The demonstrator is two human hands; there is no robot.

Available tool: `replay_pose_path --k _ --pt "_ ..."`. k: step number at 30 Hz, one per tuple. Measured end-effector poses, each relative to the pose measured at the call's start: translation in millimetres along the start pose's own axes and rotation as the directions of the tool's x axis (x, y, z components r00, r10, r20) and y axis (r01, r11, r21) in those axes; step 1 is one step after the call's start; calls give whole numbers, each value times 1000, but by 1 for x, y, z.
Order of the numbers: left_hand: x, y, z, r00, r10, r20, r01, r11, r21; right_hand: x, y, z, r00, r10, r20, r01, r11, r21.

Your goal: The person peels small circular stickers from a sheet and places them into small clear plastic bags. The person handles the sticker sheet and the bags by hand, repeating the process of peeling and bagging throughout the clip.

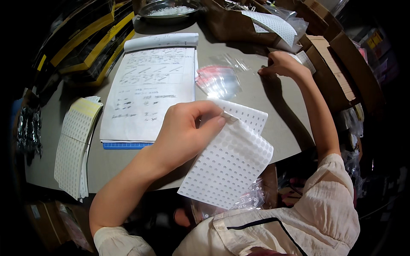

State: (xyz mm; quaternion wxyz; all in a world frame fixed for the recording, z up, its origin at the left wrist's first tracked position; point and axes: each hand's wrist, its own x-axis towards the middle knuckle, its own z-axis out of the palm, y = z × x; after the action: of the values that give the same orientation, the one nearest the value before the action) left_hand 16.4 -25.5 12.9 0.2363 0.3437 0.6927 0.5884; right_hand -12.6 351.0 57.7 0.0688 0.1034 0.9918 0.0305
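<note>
My left hand (188, 130) is closed in a pinch on the top edge of a white sticker sheet (222, 173). The sheet is folded over, carries rows of small printed round stickers, and hangs past the table's front edge. Off to the far right, my right hand (282, 65) has its fingers curled together close to the tabletop. Whatever its fingertips hold, if anything, is too small to make out. Between the hands lies a fanned stack of small clear plastic bags (220, 81) with red strips; another clear bag (239, 62) lies behind them.
A handwritten paper pad (145, 94) lies on the grey table (166, 185) at left. Beyond it are a stack of sticker sheets (74, 145) and black-and-yellow bins (85, 47). A metal bowl (168, 17) of white bits stands behind. Cardboard boxes (329, 68) line the right side.
</note>
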Motion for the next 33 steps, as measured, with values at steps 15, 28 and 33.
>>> replay_pose_path --k 15,28,33 --pt "-1 3 3 998 49 -28 -50 998 -31 43 -71 29 877 -342 -337 469 758 452" --pt "1 1 1 997 64 -42 -65 998 -11 29 -41 23 917 -196 -346 203 979 -18" --pt "0 5 2 999 32 -37 -32 999 2 19 5 45 988 -102 -114 99 995 -33"
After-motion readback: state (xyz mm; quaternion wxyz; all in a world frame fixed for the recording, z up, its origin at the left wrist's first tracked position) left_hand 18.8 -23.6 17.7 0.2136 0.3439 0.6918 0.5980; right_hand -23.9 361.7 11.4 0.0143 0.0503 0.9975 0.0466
